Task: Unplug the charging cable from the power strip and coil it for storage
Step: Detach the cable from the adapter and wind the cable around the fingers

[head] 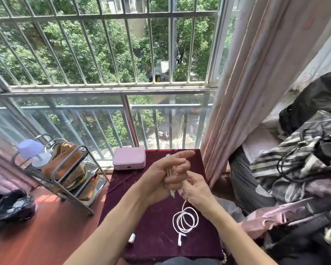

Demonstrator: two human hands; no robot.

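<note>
Two bare forearms rise from the bottom edge and meet over a table draped in dark red cloth at the centre of the frame. The left hand holds several folded strands of the white cable across its palm: the index finger points straight out to the right, and the other fingers curl round the strands. One connector hangs just below this hand. The right hand, just below and to the right and touching the left, pinches the cable between its curled fingertips. From there the cable drops to the cloth and lies in a few loose loops in the lower centre, ending in a plug on the cloth below the loops. A small white block sits on the cloth to the left of the plug, apart from it. A pink case stands at the table's far left corner. At the left, a metal rack carries a lilac lamp and a brown bag. A pink curtain hangs on the right above a heap of clothes. Window bars fill the upper frame.
</note>
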